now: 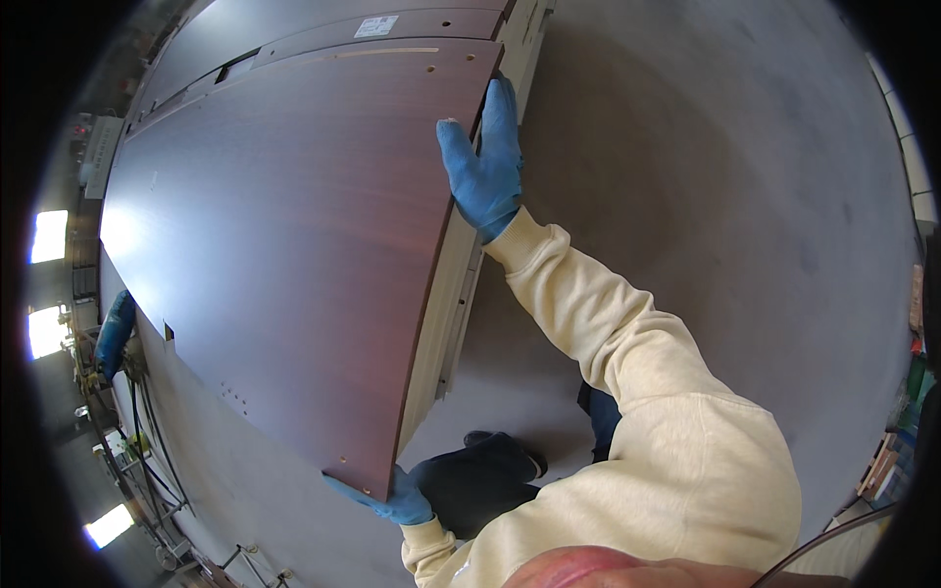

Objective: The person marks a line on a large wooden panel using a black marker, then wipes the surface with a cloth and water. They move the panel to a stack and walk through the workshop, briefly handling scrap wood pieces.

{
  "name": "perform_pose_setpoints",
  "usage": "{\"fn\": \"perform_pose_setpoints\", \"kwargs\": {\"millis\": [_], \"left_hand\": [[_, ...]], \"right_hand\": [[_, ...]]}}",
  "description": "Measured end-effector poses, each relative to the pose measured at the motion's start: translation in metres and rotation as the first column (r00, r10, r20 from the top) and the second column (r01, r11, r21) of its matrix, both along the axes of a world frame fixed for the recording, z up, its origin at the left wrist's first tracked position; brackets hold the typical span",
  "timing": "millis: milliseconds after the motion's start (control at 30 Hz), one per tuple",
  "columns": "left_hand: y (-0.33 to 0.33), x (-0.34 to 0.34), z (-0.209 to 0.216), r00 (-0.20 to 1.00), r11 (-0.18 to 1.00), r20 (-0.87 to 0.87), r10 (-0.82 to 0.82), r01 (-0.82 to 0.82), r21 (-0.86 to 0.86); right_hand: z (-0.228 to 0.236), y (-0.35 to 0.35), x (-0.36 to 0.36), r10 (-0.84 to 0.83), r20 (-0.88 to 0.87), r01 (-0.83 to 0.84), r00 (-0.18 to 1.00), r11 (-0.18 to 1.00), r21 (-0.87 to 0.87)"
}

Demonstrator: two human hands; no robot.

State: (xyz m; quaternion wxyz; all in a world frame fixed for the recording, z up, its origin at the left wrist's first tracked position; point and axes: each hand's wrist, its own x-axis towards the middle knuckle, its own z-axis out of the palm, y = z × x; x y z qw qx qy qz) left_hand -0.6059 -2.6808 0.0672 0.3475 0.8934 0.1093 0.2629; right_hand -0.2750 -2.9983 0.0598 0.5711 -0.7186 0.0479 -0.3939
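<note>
A large reddish-brown wood panel (294,216) with a smooth face stretches across the left half of the head view. Small drilled holes show near its corners and lower left edge. My right hand (482,167), in a blue glove, grips the panel's right edge near the far corner, thumb over the top face and fingers along the side. At the near corner my left hand (400,500), gloved the same way, holds the panel, its fingers partly hidden beneath it.
More boards (417,22) lie beyond the panel, one bearing a white label (376,26). Pale stacked edges (446,304) show below its right side. Grey floor (686,167) spreads to the right. A blue cylinder (116,333) and metal framework with hoses stand at the left.
</note>
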Motion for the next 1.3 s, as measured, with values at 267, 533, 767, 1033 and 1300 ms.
{"fn": "perform_pose_setpoints", "kwargs": {"millis": [267,533,767,1033,1300], "left_hand": [[0.005,-0.003,-0.006,1.000,0.992,-0.002,0.009,-0.008,0.126],[0.006,0.002,-0.010,0.999,0.970,0.036,0.037,-0.045,0.237],[0.006,-0.001,-0.009,0.998,0.976,0.026,0.059,-0.064,0.210],[0.001,0.003,-0.013,0.994,0.990,0.098,0.041,-0.054,0.132],[0.000,0.002,-0.010,0.995,0.995,0.012,0.098,-0.098,0.029]], "right_hand": [[-0.001,-0.004,0.005,0.033,-0.052,-0.031,0.998,0.999,0.036],[0.000,-0.008,0.009,-0.034,-0.094,0.029,0.995,0.999,-0.046],[0.015,-0.014,0.003,0.081,-0.105,-0.081,0.991,0.997,-0.004],[0.008,-0.007,0.006,-0.003,-0.137,-0.006,0.991,0.998,-0.067],[0.005,-0.007,0.010,0.007,-0.130,-0.017,0.991,0.997,-0.076]]}}
